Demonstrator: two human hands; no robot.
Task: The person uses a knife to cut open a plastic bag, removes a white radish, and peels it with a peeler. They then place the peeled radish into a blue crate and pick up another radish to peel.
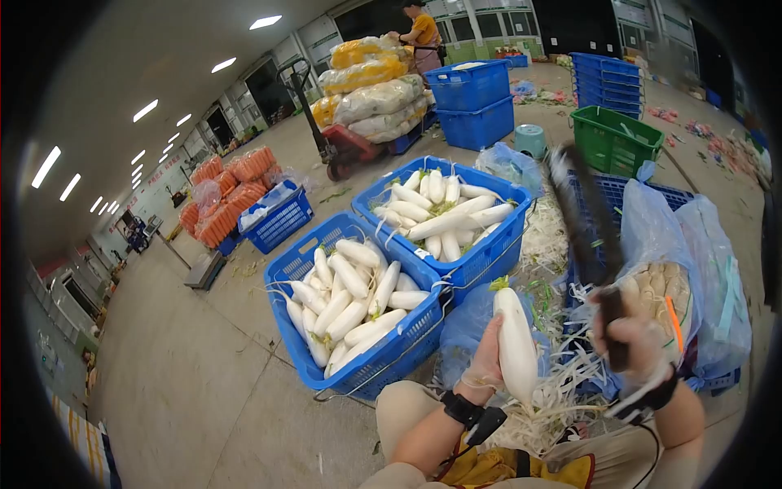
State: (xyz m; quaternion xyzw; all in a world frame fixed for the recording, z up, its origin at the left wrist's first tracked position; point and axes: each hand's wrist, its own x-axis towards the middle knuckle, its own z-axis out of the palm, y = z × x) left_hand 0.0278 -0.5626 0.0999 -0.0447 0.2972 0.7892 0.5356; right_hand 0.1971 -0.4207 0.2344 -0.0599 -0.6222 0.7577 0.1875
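Observation:
A white radish (516, 346) with a short green top stands nearly upright in my left hand (485, 359), its fingers wrapped round one side. My right hand (637, 338) is closed on the dark handle of a long knife (599, 236), whose raised blade is blurred by motion. Pale peelings (570, 383) lie below and between my hands. To the left, one blue crate (297, 269) full of white radishes touches a second blue crate (509, 236), also full of them.
Bagged produce (664, 285) in blue plastic lies at the right. Behind are a green crate (617, 138), stacked blue crates (476, 122), a loaded red pallet jack (346, 151), bags of carrots (232, 196) and a person (423, 33) in an orange top.

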